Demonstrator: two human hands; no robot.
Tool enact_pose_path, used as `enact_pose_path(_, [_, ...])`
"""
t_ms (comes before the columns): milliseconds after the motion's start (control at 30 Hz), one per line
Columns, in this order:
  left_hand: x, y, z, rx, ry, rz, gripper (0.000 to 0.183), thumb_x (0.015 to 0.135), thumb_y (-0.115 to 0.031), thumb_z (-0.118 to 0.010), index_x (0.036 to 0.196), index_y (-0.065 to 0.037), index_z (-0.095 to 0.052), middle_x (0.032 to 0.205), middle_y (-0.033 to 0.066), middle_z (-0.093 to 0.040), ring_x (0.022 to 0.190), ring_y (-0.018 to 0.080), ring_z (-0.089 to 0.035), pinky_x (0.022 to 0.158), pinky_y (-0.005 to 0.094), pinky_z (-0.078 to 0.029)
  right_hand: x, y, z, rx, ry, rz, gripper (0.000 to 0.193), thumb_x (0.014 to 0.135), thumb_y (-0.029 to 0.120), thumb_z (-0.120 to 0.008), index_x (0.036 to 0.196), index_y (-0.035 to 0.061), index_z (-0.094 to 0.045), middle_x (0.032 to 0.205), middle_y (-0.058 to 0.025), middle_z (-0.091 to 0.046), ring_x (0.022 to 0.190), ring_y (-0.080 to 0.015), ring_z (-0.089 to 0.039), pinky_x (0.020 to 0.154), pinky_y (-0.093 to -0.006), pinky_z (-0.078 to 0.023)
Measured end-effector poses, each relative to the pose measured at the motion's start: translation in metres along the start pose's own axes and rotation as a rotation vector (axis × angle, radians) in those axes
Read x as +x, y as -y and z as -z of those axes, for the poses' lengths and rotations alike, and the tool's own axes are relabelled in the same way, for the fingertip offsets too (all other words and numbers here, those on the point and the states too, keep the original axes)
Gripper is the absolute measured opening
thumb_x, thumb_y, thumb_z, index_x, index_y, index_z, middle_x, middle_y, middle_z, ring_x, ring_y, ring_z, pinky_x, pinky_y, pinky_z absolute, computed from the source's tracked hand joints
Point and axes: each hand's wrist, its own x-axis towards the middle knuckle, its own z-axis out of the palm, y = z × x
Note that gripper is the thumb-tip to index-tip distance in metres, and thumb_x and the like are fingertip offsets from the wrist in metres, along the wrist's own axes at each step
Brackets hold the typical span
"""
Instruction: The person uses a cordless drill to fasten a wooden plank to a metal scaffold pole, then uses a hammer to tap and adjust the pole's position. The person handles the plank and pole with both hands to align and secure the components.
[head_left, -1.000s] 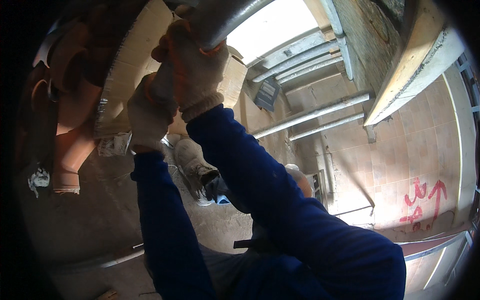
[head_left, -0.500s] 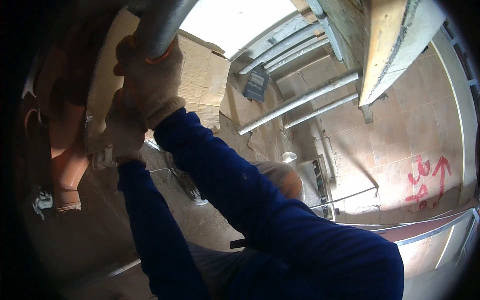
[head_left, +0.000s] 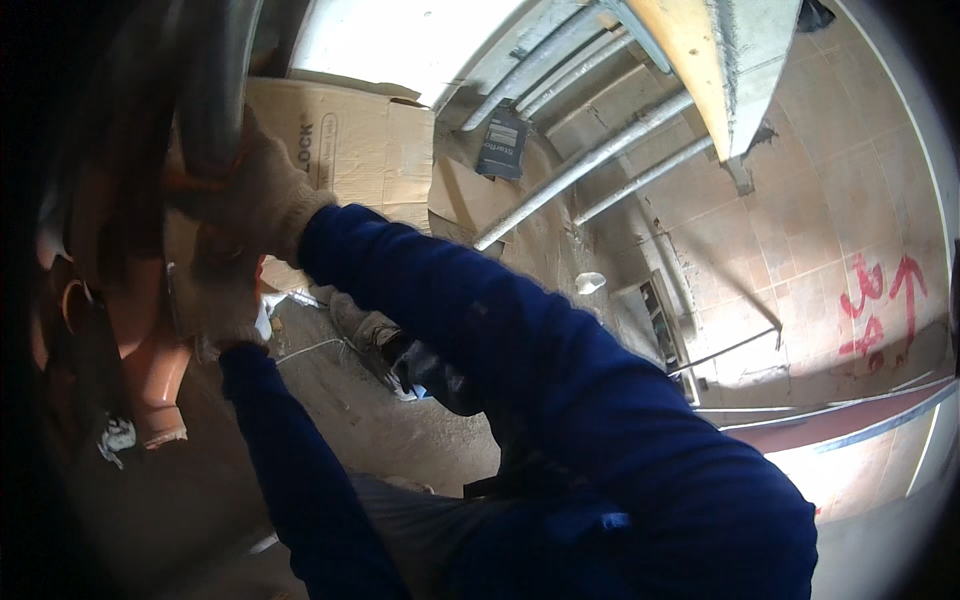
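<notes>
A thick grey metal pipe (head_left: 215,90) comes down from the top left into my hands. My right hand (head_left: 250,195), in a pale knit glove with orange on its palm side, is wrapped round the pipe. Just below it, in line with the pipe, my left hand (head_left: 225,290) is closed in a matching glove. Deep shadow covers its fingers, and the pipe's lower end is hidden behind the gloves. Beside my left hand are orange plastic pipes (head_left: 155,385). A cardboard box (head_left: 370,150) lies beyond my right wrist.
Metal scaffold tubes (head_left: 590,165) stand to the right, under a wooden board (head_left: 690,50). Behind them is a tiled wall (head_left: 830,210) with red marks. A dark packet (head_left: 502,145) and a flattened cardboard piece (head_left: 465,195) lie on the dusty floor (head_left: 430,440). A white scrap (head_left: 590,283) lies near the wall.
Both hands and the grey pipe have shifted left in the view, and the hands sit a little lower. More of the cardboard box shows. The view itself has also turned slightly.
</notes>
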Motion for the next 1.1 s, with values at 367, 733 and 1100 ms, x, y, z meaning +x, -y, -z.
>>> enact_pose_path(367, [0.03,0.023,0.023,-0.963,0.559,0.813,0.018,0.092,-0.01,-0.067,0.107,-0.006,-0.058,0.089,0.0029,-0.061,0.07,0.0101,-0.057,0.064,0.0254,-0.048,-0.266,-0.052,0.31,-1.031,0.439,-0.727,0.058,0.089,0.037,-0.068,0.138,0.0105,-0.053,0.121,-0.0201,-0.066,0.115,-0.0347,-0.063,0.097,-0.0439,-0.049])
enact_pose_path(733, [0.073,0.157,0.029,-2.126,0.5,1.306,0.034,0.099,-0.023,-0.057,0.123,0.0,-0.052,0.122,0.021,-0.057,0.118,0.0337,-0.056,0.1,0.0541,-0.043,-0.682,0.013,0.26,-0.478,0.534,-1.798,0.059,0.082,0.05,-0.064,0.129,0.0135,-0.062,0.125,-0.0169,-0.066,0.119,-0.0348,-0.061,0.1,-0.0447,-0.048])
enact_pose_path(1100, [0.094,0.187,0.037,-2.1,0.402,1.322,0.039,0.098,-0.024,-0.057,0.13,-0.002,-0.053,0.131,0.0176,-0.054,0.128,0.0311,-0.047,0.105,0.0549,-0.037,-0.581,0.039,0.313,-0.73,0.0,-1.473,0.062,0.085,0.047,-0.065,0.136,0.0123,-0.056,0.107,-0.0144,-0.072,0.093,-0.0263,-0.072,0.085,-0.04,-0.055])
